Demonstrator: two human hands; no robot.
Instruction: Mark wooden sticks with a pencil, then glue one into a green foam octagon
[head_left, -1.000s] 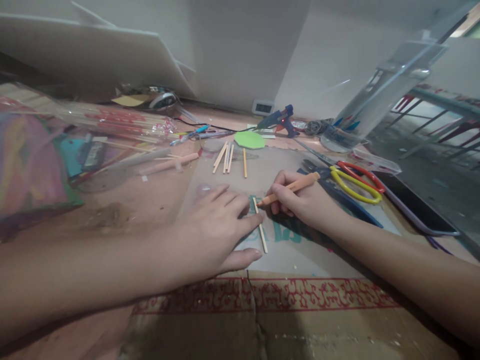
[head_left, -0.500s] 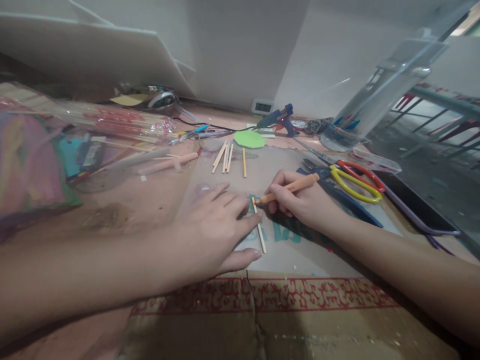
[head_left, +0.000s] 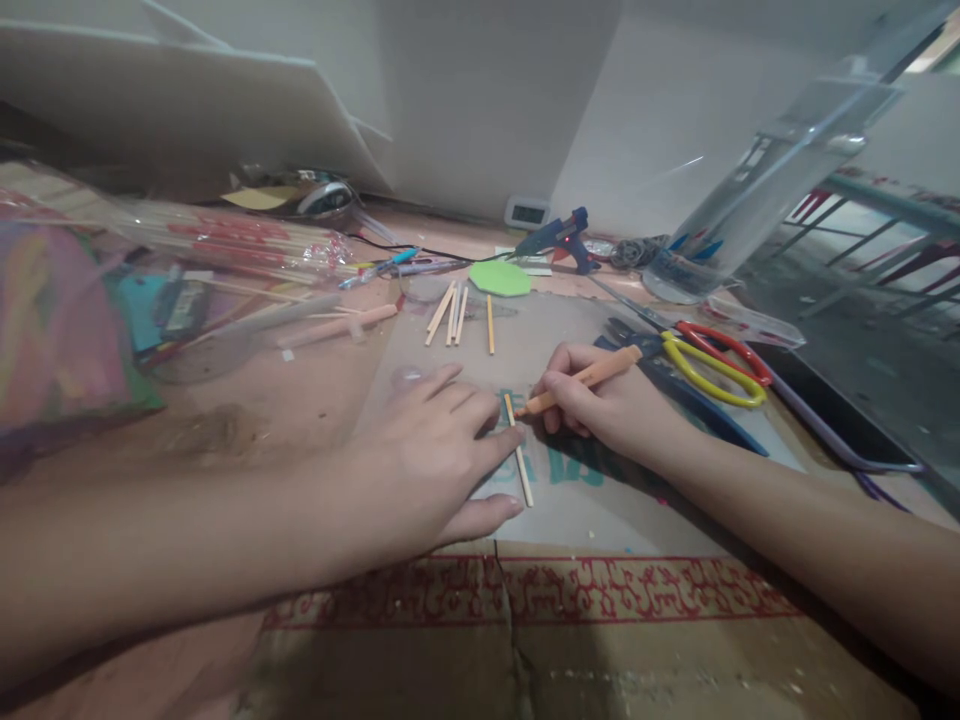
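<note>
A thin wooden stick (head_left: 523,474), orange at its far end, lies on the pale sheet (head_left: 420,390). My left hand (head_left: 450,450) rests on the sheet with its fingers apart, one fingertip touching the stick near its middle. An orange marker (head_left: 600,374) is pinched in my right hand (head_left: 592,400), its tip just right of the stick's coloured end. Further back lie several short sticks (head_left: 452,315) in a loose group and one orange stick (head_left: 490,325) apart from them. Green lettering on the sheet shows partly between my hands.
A green paper octagon (head_left: 500,278) and a blue glue gun (head_left: 559,240) lie at the back. On the right are scissors (head_left: 716,370), a phone (head_left: 832,405) and a clear container (head_left: 694,250). Wrapped sticks (head_left: 240,240) and a bag (head_left: 67,330) are left.
The marker tip has shifted slightly right and down, off the stick's coloured end. My left hand has stayed in place on the stick.
</note>
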